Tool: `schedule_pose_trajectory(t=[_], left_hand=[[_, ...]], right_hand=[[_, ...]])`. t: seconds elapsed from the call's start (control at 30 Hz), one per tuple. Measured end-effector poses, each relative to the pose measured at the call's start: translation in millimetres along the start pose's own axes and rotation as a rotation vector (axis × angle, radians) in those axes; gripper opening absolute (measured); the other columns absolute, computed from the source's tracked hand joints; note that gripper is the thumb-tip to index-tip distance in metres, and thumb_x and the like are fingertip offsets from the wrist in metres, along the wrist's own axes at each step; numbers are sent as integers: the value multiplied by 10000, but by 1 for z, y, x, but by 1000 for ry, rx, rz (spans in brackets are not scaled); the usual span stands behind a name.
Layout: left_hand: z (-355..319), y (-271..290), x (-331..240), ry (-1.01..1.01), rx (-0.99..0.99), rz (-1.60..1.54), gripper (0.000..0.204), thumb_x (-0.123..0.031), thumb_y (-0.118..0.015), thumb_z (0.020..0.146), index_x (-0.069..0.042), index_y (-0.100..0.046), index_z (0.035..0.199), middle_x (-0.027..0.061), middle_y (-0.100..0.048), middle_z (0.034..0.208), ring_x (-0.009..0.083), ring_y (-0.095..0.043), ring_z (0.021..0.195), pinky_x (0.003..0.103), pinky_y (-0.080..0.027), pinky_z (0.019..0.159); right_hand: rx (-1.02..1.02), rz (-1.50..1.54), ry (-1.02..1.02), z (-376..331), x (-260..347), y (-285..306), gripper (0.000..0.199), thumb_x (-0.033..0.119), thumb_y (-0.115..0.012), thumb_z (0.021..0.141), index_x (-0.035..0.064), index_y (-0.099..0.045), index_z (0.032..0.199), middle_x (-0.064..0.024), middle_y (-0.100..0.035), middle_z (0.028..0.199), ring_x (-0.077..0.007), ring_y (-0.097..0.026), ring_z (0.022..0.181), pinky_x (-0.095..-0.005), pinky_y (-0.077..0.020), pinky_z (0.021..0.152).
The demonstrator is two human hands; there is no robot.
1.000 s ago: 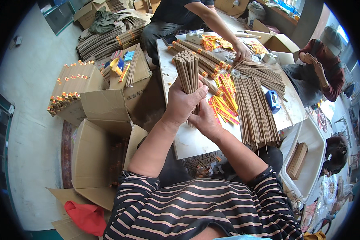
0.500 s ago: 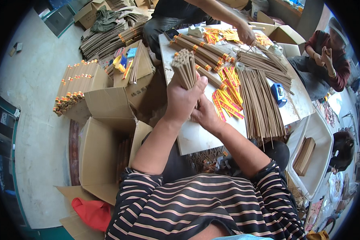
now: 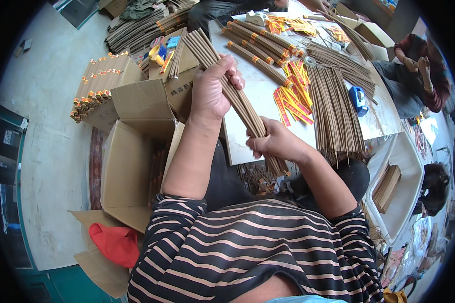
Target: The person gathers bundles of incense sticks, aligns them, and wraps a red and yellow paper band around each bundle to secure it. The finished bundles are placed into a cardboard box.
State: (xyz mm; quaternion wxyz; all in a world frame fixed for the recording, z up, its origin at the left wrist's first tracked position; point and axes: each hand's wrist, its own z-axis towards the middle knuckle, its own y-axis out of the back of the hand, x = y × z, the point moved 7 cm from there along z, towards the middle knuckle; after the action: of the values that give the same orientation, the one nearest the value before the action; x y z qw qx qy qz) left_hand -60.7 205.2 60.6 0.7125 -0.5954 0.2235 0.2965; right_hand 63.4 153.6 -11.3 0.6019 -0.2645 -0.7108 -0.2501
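A bundle of brown incense sticks (image 3: 243,110) slants across in front of me, its upper end leaning left. My left hand (image 3: 213,90) is wrapped round its upper part, while my right hand (image 3: 279,141) grips it lower down, over the table's near edge. Beyond my right hand, red and yellow paper strips (image 3: 294,106) lie in a pile on the white table (image 3: 240,144). To their right are loose incense sticks (image 3: 334,111) in a spread row. Finished-looking bundles with red and yellow bands (image 3: 258,43) rest farther back. A blue tape dispenser (image 3: 358,101) stands at the right.
An open cardboard box (image 3: 124,182) stands left of my legs, beside a red cloth (image 3: 114,242). Banded bundles (image 3: 100,76) are stacked farther left. At the right, a white tub (image 3: 412,177) holds more sticks. One person (image 3: 419,70) sits at right; another is partly visible across the table.
The bundle has tipped from nearly end-on to a long slant. My hands have moved apart along it, the right one lower and nearer me. The view has shifted slightly.
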Motion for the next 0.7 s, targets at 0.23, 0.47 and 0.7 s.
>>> schedule_pose_trajectory(t=[0.23, 0.47, 0.7], left_hand=[[-14, 0, 15, 79, 54, -103, 146, -150, -607, 842, -57, -526, 765, 10, -505, 636, 126, -485, 567, 257, -413, 561], [-25, 8, 41, 146, -150, 13, 149, -123, -669, 800, -87, -527, 821, 18, -507, 651, 119, -468, 543, 273, -433, 557], [-33, -7, 43, 202, 93, -294, 120, -86, -643, 791, -82, -524, 799, -18, -487, 600, 105, -454, 511, 256, -378, 498]], right_hand=[[46, 117, -52, -28, -5, -14, 223, 181, -627, 845, 17, -475, 844, -67, -555, 604, -169, -553, 464, -273, -456, 435], [-70, 149, -123, -41, -9, -14, 194, 100, -626, 824, 26, -448, 838, -22, -503, 550, -97, -483, 400, -232, -397, 359], [221, 585, -145, -47, -8, -30, 131, 72, -593, 814, 33, -469, 796, -26, -517, 558, -108, -458, 356, -232, -372, 330]])
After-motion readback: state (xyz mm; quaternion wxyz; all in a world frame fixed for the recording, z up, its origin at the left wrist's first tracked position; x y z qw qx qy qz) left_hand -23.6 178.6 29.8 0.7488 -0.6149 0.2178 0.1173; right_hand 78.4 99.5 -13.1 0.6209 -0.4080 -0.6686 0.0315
